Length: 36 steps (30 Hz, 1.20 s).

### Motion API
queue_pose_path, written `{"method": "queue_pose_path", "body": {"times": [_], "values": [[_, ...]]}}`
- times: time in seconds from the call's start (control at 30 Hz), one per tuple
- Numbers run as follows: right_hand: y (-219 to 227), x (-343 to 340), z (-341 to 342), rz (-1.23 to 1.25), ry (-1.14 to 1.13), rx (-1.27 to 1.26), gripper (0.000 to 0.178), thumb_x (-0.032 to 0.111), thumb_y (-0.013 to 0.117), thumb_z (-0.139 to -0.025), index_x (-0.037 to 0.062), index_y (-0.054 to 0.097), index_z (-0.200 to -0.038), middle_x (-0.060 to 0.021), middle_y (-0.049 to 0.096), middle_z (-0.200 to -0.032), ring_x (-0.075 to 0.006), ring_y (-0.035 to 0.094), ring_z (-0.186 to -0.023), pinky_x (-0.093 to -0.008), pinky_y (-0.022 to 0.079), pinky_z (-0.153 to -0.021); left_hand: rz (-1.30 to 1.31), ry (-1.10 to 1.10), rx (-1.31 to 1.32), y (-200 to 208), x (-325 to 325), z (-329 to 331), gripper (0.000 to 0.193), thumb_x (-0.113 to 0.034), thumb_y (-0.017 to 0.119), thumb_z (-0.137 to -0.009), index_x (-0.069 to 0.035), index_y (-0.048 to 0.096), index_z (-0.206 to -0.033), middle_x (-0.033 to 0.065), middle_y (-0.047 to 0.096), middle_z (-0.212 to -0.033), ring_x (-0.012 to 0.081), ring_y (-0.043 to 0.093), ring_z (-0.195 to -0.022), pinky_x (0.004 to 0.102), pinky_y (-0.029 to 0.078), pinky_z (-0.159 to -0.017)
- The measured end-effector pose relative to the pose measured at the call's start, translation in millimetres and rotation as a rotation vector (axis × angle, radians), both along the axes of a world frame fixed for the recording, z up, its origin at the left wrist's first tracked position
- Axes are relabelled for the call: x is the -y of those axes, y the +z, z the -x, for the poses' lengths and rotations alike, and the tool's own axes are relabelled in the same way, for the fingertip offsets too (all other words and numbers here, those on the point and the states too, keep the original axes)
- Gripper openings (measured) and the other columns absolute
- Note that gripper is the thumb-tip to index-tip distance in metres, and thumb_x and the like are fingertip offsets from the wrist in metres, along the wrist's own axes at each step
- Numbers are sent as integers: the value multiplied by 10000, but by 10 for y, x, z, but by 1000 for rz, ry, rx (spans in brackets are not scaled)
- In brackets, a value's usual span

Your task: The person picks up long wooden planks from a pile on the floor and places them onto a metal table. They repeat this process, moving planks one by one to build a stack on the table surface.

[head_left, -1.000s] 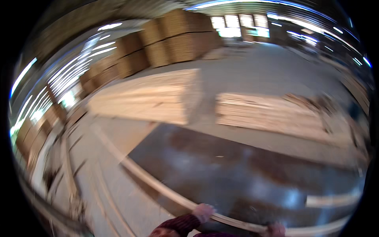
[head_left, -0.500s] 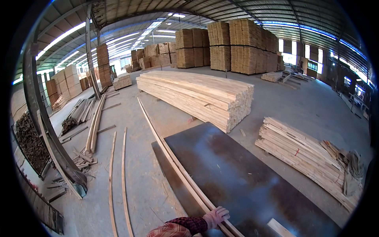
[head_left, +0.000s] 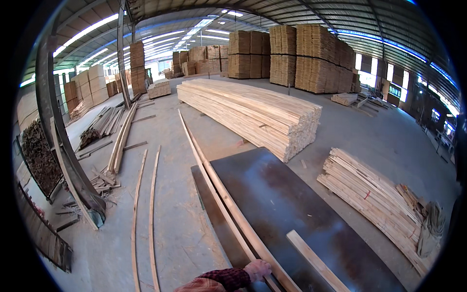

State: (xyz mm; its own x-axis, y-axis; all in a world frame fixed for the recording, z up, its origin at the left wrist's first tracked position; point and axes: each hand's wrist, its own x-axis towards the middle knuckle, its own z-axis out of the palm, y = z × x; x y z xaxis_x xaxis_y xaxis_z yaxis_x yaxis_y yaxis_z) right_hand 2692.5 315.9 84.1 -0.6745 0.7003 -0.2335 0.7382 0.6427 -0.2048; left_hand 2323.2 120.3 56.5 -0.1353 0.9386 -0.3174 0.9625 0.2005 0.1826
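Observation:
My left hand, below a plaid cuff, is closed over the near part of a long thin wooden strip. Its fingers reach against a second long strip, which lies close along the right side of the first. Both strips cross a dark, smooth tabletop and stretch past its far edge. To the right, a shorter-looking wooden piece reaches in over the tabletop from the lower edge; its near end is out of view. My right hand does not show.
A big stack of pale lumber stands beyond the tabletop. A lower pile of strips lies to the right, with cloth on its end. Two strips lie on the floor at left, near a steel post. Tall timber stacks rise behind.
The two strips have spread slightly apart, and my left hand has shifted a little left and down. More of the wooden piece at lower right shows. The view has turned slightly left.

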Motion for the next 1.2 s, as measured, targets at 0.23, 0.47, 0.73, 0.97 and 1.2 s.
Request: {"method": "queue_pose_path", "body": {"times": [0.23, 0.47, 0.73, 0.97, 1.2], "values": [[-136, -3, -134, -203, -77, 143, 381, 528, 811, -795, 152, 777, -853, -113, 743, -900, -327, 729, -888, -476, 584, -762, -45, -13, -39, -18, -10, -4, 371, -405, 807, -818, -122, 749, -1050, 88, 693, -1109, 294, 707, -1066, 425, 589, -877], [-355, 2, -206, -289, 216, -42, 284, 434, 804, -780, 172, 710, -835, -81, 682, -867, -325, 677, -897, -505, 545, -759, 51, -13, -61, 4, -72, 5, 387, -433, 785, -848, -129, 747, -1084, 93, 681, -1129, 293, 691, -1097, 436, 561, -895], [85, 24, -48, 114, -31, -3, 481, 407, 827, -748, 112, 723, -1114, -191, 739, -1052, -411, 695, -1017, -526, 564, -886, 108, -18, -75, 264, -99, -45, 392, -447, 765, -867, -124, 755, -1089, 88, 678, -1156, 281, 681, -1120, 425, 545, -923], [246, -12, 6, 264, 60, 197, 361, 445, 822, -777, 144, 793, -975, -185, 744, -1073, -403, 703, -1045, -513, 567, -883, -7, -51, -37, 115, -16, -5, 394, -400, 745, -859, -140, 715, -1153, 89, 678, -1179, 304, 663, -1155, 423, 518, -981], [-115, 126, -298, 57, 168, 225, 347, 525, 732, -885, 209, 809, -1005, -118, 759, -1013, -342, 733, -957, -477, 597, -784, -170, -94, -181, 212, 50, -56, 406, -340, 709, -881, -145, 661, -1234, 102, 660, -1217, 284, 655, -1142, 426, 484, -983]]}}
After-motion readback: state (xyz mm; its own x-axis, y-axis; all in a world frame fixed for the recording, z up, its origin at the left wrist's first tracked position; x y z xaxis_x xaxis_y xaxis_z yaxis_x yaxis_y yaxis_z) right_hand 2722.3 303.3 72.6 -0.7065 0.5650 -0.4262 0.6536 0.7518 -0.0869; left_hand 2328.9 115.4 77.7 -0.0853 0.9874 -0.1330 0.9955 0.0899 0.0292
